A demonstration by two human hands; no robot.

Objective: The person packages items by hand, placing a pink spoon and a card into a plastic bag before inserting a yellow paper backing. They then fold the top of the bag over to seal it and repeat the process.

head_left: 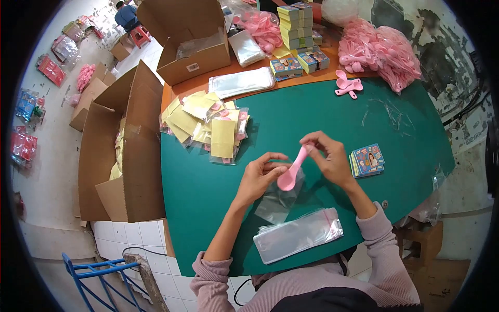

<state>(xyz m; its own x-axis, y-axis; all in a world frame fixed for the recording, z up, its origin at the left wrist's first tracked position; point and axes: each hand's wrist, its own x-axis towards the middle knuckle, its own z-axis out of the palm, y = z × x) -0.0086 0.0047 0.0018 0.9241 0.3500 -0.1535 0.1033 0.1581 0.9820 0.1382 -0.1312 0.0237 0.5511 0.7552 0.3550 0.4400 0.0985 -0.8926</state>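
Note:
A pink spoon point(287, 180) is gripped near the end of its handle by my right hand point(330, 160), its bowl tilted down to the left. My left hand point(260, 177) is closed on a small clear plastic bag point(274, 207), its thumb right beside the spoon's bowl. The bag hangs down behind and below the bowl, over the green tabletop point(208, 208). Close to my body lies a stack of flat clear bags point(299, 236). Printed blue cards point(368, 160) sit in a small pile to the right of my right hand.
Packed bags with yellow cards point(223, 138) are heaped at the left. Loose pink spoons point(348, 85) and large bags of spoons point(379, 54) occupy the back right. Card stacks point(296, 31) and clear sleeves point(241, 82) stand at the back. Cardboard boxes point(145, 151) flank the table's left edge.

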